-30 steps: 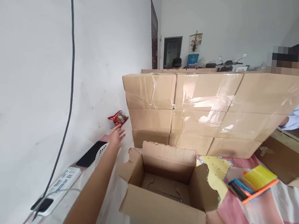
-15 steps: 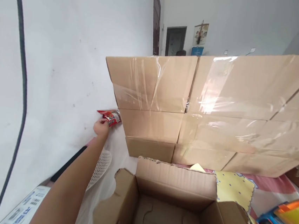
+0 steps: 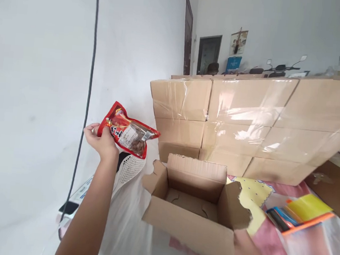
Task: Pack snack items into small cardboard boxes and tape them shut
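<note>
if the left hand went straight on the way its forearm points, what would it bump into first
Beyond the red packet in its grip, the left hand would probably meet the white wall first; the stacked boxes look right of that line, though depth is hard to judge.

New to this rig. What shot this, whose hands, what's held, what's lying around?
No machine here: a person works with two bare hands, filmed by one camera worn on their head, looking forward and down. The left hand pinches a red snack packet by one end, in the air. The right hand is at the right side of an open cardboard box; its fingers are hidden, so its grip can't be judged. On the pink-and-white cloth lies a yellow, orange and blue object, unclear in type. Behind stands a wall of taped cartons.
</note>
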{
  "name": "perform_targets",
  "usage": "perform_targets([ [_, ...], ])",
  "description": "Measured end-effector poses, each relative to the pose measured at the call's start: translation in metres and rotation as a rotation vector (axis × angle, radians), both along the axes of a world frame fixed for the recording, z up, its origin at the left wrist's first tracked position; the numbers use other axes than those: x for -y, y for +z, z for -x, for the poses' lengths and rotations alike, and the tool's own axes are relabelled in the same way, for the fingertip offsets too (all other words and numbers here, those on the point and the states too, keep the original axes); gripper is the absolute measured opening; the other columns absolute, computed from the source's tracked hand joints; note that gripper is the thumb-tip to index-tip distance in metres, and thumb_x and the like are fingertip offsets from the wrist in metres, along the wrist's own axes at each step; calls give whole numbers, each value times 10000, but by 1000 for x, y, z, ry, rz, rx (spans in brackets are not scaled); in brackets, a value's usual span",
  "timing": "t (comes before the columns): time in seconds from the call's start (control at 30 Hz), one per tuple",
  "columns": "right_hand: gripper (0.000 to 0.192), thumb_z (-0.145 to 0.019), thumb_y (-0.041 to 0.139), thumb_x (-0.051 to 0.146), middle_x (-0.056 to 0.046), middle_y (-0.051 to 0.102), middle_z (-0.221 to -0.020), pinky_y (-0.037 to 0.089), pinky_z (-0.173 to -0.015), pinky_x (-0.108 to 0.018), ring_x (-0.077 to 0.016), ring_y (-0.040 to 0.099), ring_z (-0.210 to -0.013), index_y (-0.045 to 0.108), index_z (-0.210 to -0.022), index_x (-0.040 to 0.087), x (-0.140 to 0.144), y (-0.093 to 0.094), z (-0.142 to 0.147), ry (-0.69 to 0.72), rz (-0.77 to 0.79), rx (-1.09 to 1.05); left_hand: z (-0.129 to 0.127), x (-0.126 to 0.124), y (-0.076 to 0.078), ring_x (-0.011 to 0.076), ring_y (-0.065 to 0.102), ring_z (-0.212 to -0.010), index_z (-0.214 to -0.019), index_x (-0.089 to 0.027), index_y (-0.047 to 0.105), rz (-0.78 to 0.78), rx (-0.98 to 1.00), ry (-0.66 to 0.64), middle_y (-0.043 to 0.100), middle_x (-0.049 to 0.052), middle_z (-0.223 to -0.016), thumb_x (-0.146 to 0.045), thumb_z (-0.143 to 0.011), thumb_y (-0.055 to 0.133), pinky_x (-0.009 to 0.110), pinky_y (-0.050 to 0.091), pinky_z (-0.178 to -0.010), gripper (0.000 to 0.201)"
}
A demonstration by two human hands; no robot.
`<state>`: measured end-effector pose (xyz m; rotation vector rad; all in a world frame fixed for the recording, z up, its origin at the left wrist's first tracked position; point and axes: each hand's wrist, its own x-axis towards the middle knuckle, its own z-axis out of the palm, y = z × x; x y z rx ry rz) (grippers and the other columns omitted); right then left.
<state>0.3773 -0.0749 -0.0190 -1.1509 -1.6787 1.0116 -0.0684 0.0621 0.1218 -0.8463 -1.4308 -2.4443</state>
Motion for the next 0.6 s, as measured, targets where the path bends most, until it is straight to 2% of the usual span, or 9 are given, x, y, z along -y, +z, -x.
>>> perform_targets([
  [0.07, 656, -688, 821, 541, -129, 758, -962, 623, -822, -492, -360, 728, -911, 694, -1255, 236, 1, 1, 0, 93, 6, -22, -23, 21, 12, 106, 506, -627, -1005, -218, 416, -21, -50, -72, 478, -69, -741, -103, -769, 537, 232, 462, -651, 289],
  [0.13, 767, -752, 788, 537, -144, 721, -1167, 589, -941, -472, -346, 682, -1128, 554, -1423, 247, -1, -4, -1, 90, -40, -48, -49, 41, 25, 108, 501, -612, -1012, -207, 454, -32, -132, -145, 495, -64, -722, -129, -791, 557, 234, 450, -630, 256],
  [0.23, 785, -865, 661, 569, -144, 562, -1426, 474, -1108, -521, -332, 537, -1355, 383, -1541, 283, -6, 1, -10, -52, -387, -125, -86, 68, 43, 118, 574, -718, -1008, -195, 532, -16, -270, -174, 569, -30, -799, -141, -818, 593, 247, 482, -710, 207],
  [0.3, 686, -916, 597, 542, -147, 479, -1490, 419, -1140, -577, -344, 486, -1392, 407, -1521, 281, -5, 25, -15, -180, -670, -201, -110, 83, 49, 127, 620, -831, -1004, -195, 567, 6, -367, -166, 619, -5, -901, -144, -839, 601, 251, 499, -774, 176],
  [0.37, 451, -933, 618, 428, -129, 566, -1378, 432, -1115, -574, -325, 543, -1318, 571, -1357, 282, 0, 65, -14, -316, -800, -213, -132, 94, 51, 129, 639, -889, -1004, -199, 581, 20, -448, -173, 643, 3, -954, -151, -861, 594, 249, 507, -795, 151],
  [0.43, 296, -927, 654, 370, -97, 681, -1177, 469, -1069, -538, -288, 635, -1165, 646, -1206, 272, 2, 110, -1, -323, -695, -96, -152, 101, 50, 124, 644, -878, -993, -203, 587, 18, -475, -212, 655, -2, -943, -163, -878, 591, 241, 511, -780, 122],
  [0.47, 349, -903, 688, 388, -97, 697, -1169, 493, -1039, -522, -283, 654, -1128, 631, -1223, 263, 1, 130, 9, -265, -587, -39, -162, 103, 49, 121, 643, -863, -987, -205, 588, 18, -475, -240, 657, -5, -930, -172, -886, 592, 238, 513, -769, 106],
  [0.53, 718, -797, 795, 421, -117, 667, -1294, 531, -998, -484, -291, 646, -1169, 483, -1421, 250, -7, 159, 32, -65, -352, -20, -177, 106, 46, 118, 643, -830, -964, -209, 585, 25, -457, -298, 657, -8, -906, -193, -899, 590, 235, 515, -750, 67],
  [0.6, 785, -779, 793, 407, -119, 660, -1319, 568, -936, -434, -279, 665, -1148, 431, -1451, 225, -21, 171, 50, 174, -175, -93, -183, 109, 41, 126, 656, -836, -957, -213, 587, 82, -450, -370, 666, 0, -910, -221, -904, 596, 240, 522, -753, 54],
])
